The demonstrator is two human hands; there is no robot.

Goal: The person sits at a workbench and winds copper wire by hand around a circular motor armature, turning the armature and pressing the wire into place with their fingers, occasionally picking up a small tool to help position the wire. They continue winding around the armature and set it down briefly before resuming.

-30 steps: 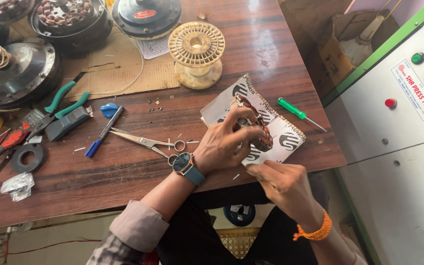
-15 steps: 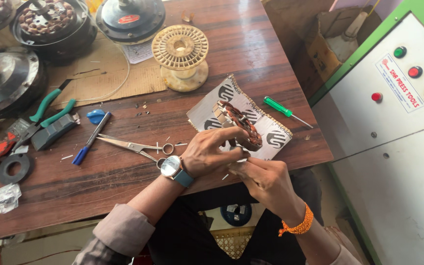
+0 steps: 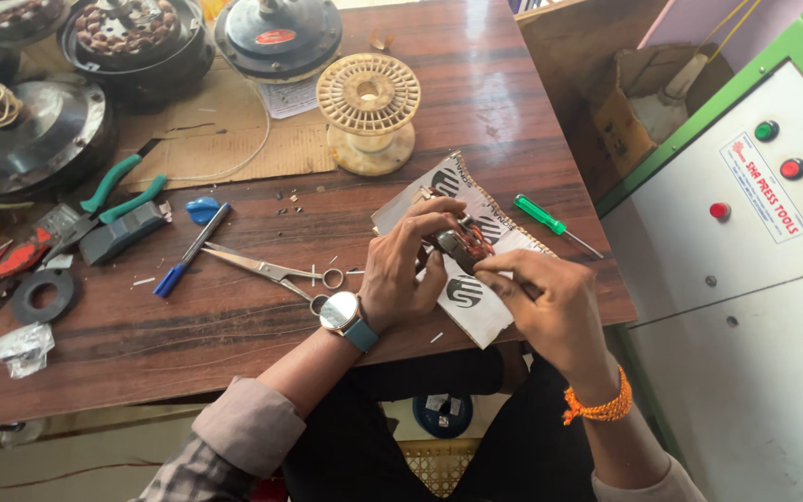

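My left hand and my right hand meet over a small motor part with copper-coloured windings. Both grip it just above a white printed sheet that lies at the table's right front edge. Fingers of the left hand curl over the part from the left; fingertips of the right hand pinch it from the right. A watch sits on my left wrist and an orange thread band on my right wrist. Much of the part is hidden by my fingers.
Scissors, a blue pen, green-handled pliers and a green screwdriver lie on the wooden table. An empty plastic spool and fan motor housings stand farther back. A white-and-green machine cabinet stands on the right.
Both hands stayed on the wound part over the sheet; the fingers have shifted around it slightly. The camera view has drifted a little.
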